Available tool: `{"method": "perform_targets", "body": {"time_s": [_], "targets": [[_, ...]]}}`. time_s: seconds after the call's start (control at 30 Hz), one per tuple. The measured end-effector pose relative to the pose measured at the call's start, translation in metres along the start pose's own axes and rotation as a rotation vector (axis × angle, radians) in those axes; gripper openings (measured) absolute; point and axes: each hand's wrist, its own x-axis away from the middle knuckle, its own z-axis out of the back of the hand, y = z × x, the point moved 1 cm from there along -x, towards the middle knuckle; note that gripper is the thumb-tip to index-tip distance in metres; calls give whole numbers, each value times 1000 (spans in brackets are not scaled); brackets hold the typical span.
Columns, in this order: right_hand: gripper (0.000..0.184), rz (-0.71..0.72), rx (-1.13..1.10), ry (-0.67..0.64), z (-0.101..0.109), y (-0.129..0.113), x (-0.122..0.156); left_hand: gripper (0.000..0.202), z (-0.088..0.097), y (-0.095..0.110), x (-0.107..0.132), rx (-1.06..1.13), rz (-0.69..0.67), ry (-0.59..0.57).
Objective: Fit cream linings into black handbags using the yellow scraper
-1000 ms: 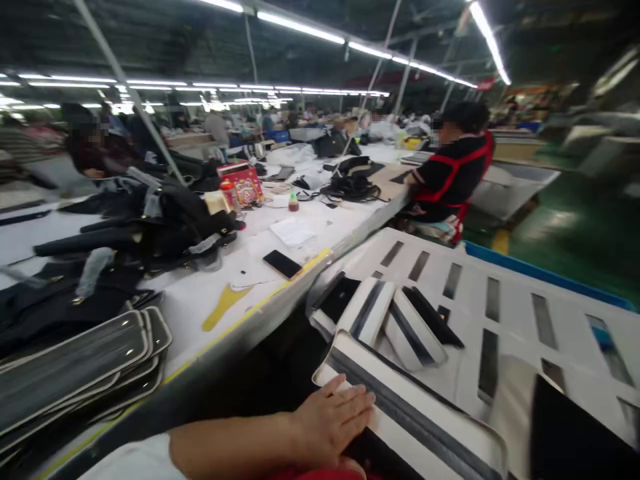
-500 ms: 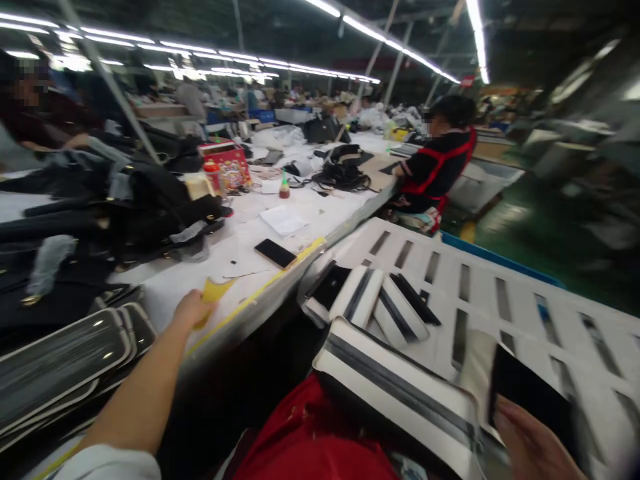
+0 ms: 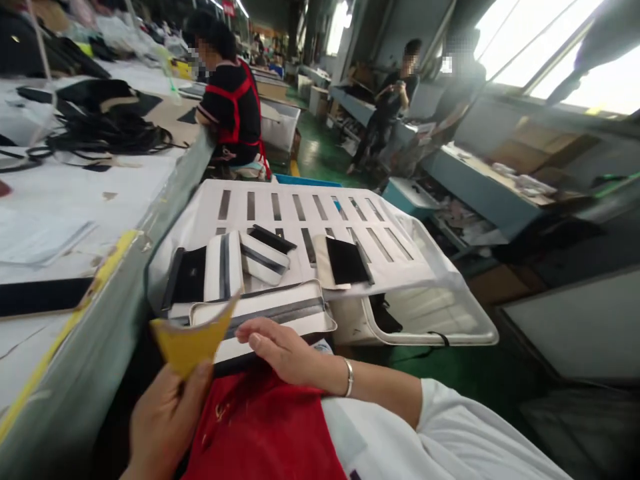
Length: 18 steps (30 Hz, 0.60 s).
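My left hand (image 3: 165,417) is closed on a curved yellow scraper-like piece (image 3: 193,340), held up over my lap near the bench edge. My right hand (image 3: 280,350) lies with fingers stretched flat on a long white panel with a dark zipper stripe (image 3: 280,310) that rests across my lap, over a red apron (image 3: 255,427). Beyond it, smaller white and black pieces (image 3: 225,267) lie on a white slotted crate (image 3: 300,213), along with a black patch on a white backing (image 3: 345,261).
A long white workbench (image 3: 75,200) with a yellow-taped edge runs on my left, bearing black straps (image 3: 100,137) and papers. A seated person in black and red (image 3: 230,107) works further along. Two people stand near tables at the back right. Green floor lies right.
My left hand picked the yellow piece off the bench and brought it over my lap. My right hand came down onto the zipper panel. My head turned right.
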Motion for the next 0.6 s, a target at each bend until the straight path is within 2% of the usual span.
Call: {"method": "perform_targets", "body": {"time_s": [0.07, 0.1, 0.13, 0.17, 0.23, 0.27, 0.3, 0.37, 0.43, 0.5, 0.6], "targets": [[31, -17, -224, 148, 0, 4, -4, 36, -17, 20, -21, 12, 112, 131], [29, -34, -312, 246, 5, 7, -5, 37, -26, 30, -34, 17, 88, 134], [29, -53, -373, 345, 14, 10, -6, 38, -34, 39, -49, 25, 29, 66], [29, -68, -402, 436, 27, 14, -5, 38, -41, 46, -65, 36, -55, -50], [31, -81, -350, 579, 63, 25, -1, 38, -47, 51, -99, 88, -141, -280], [33, -89, -267, 625, 85, 33, 2, 38, -47, 48, -117, 126, -118, -340], [33, -110, -138, 647, 108, 42, 6, 39, -46, 42, -137, 170, -51, -343], [34, -231, 250, 616, 150, 64, 14, 40, -49, 23, -176, 227, 99, -283], [38, -386, 577, 497, 179, 88, 18, 41, -63, 4, -211, 309, 197, -376], [40, -492, 751, 380, 192, 107, 16, 51, -86, -12, -237, 455, 335, -556], [42, -531, 825, 283, 193, 120, 2, 55, -119, -24, -257, 637, 509, -787]]}}
